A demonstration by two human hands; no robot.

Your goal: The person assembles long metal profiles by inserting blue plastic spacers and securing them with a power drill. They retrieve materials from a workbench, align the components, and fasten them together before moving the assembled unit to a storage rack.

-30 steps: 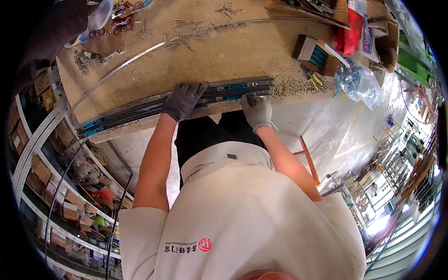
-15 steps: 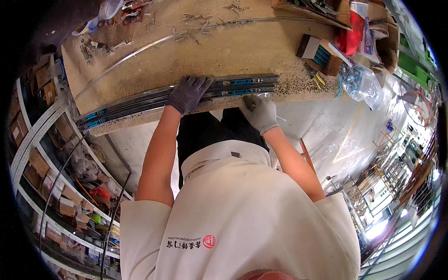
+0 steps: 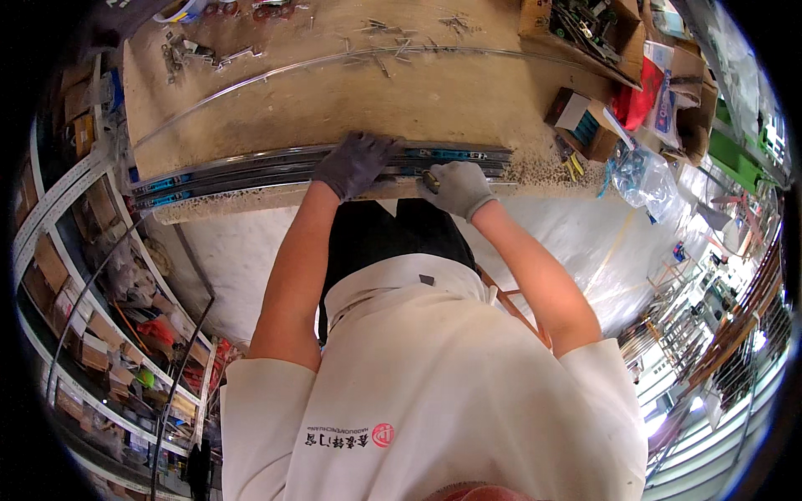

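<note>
Long dark metal strips point(image 3: 276, 169) with blue fittings point(image 3: 455, 154) lie side by side along the near edge of the workbench. My left hand point(image 3: 355, 165), in a dark glove, grips across them near their middle, fingers over the far side and thumb toward me. My right hand point(image 3: 459, 189), in a light grey glove, is closed at the near side of the strips, close to their right end. A small yellow-and-dark end point(image 3: 430, 179) shows at its fingers; what it belongs to is hidden.
On the wooden workbench point(image 3: 334, 104) lie a thin curved rod point(image 3: 276, 73) and scattered small metal pins point(image 3: 388, 58). Right stand an open carton with blue parts point(image 3: 585, 125), yellow-handled pliers point(image 3: 575, 165), a clear plastic bag point(image 3: 643, 179) and a box of hardware point(image 3: 585, 29). Loaded shelves point(image 3: 92, 334) line the left.
My right hand has moved slightly onto the strips, turning so the yellow-and-dark end faces left. My left hand keeps its grip with fingers more bunched. The view has shifted a little.
</note>
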